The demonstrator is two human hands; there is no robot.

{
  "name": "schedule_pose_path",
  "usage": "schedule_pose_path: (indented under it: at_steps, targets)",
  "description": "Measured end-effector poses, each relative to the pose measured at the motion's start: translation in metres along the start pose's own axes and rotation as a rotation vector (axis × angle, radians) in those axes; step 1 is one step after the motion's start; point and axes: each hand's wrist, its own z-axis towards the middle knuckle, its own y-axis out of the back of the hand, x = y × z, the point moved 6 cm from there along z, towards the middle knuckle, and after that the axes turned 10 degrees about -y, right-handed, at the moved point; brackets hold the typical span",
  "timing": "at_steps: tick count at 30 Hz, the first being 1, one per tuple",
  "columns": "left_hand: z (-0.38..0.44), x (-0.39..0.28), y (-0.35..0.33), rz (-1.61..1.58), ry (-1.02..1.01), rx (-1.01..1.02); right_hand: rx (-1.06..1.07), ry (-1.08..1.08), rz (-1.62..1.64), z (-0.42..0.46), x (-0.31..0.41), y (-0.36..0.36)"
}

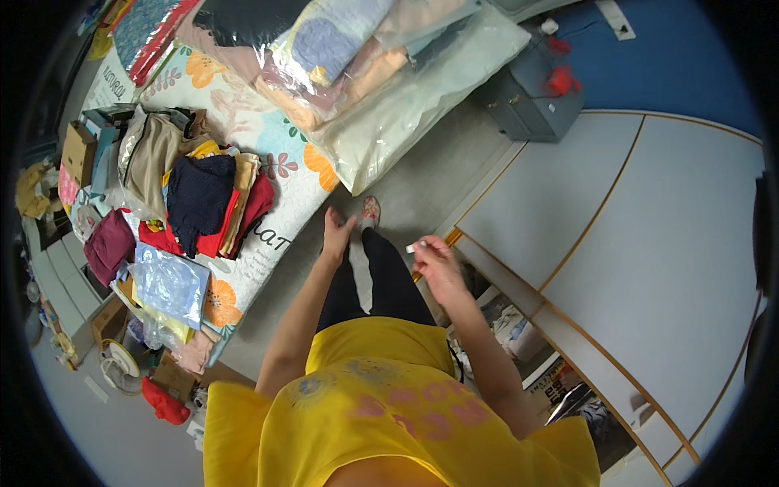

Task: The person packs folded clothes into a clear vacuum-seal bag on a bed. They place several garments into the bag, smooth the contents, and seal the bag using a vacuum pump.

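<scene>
My left hand [338,236] hangs over the floor beside the bed's edge, fingers apart and holding nothing. My right hand [437,266] is raised before the wardrobe, with a small white object [416,246] pinched between thumb and finger; what it is cannot be told. Left of my left hand, a pile of folded clothes with a navy garment [201,192] on top lies on the flowered bed cover [298,210]. A maroon garment [110,246] and a light blue garment in clear plastic [170,283] lie nearer the bed's left side. Large clear bags of bedding [389,115] rest at the far end.
A white wardrobe [548,201] with gold trim stands on the right, its lower compartments holding clothes and boxes. A grey bedside cabinet [529,100] stands beyond the bed. Cardboard boxes [172,375] and a red cloth item [164,402] lie at the lower left.
</scene>
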Motion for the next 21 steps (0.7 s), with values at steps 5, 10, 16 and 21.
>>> schedule_pose_path:
  at_steps: [5, 10, 16, 21]
  targets:
    - [0.085, 0.027, -0.03, -0.202, 0.086, 0.123, -0.069, -0.016, 0.031, 0.012, 0.007, 0.038]
    - [0.068, 0.043, -0.05, -0.303, 0.262, 0.073, -0.136, -0.121, 0.002, 0.03, -0.006, 0.058]
    - [0.041, -0.009, -0.064, -0.545, 0.238, -0.061, -0.059, -0.136, 0.013, 0.095, -0.002, 0.024]
    - [0.015, -0.036, -0.079, -0.686, 0.402, 0.047, -0.054, -0.047, 0.024, 0.15, 0.013, -0.002]
